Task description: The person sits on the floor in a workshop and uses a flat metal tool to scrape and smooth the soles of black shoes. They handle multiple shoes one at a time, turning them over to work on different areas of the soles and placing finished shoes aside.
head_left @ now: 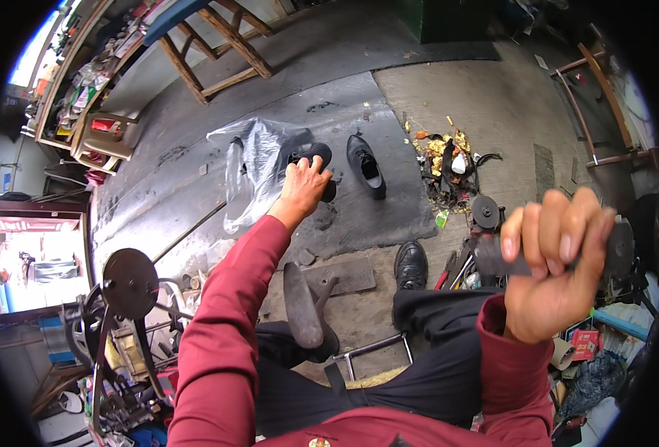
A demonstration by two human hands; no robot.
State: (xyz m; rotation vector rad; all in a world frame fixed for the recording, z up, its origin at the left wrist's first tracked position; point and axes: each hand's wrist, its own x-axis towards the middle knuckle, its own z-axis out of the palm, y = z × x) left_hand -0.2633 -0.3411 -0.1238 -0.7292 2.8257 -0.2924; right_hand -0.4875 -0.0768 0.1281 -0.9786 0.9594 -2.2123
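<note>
My left hand (305,185) reaches forward, its fingers curled over a black shoe (317,151) lying beside a clear plastic bag (255,160). Part of that shoe is hidden by the hand and the plastic. To its right, a second black shoe (365,165) stands upright, its opening showing. On the right, my right hand (560,257) is raised and closed round a dark grey, flat-looking tool (495,257) whose kind I cannot make out. Between my legs stands an iron shoe anvil (302,305) with a sole-shaped top.
A heap of scraps (450,167) lies right of the shoes. Hand tools (460,268) lie near my shod foot (411,266). At lower left is a machine with a dark wheel (130,283). A wooden-legged stool (217,56) and a loaded shelf (94,82) stand at far left.
</note>
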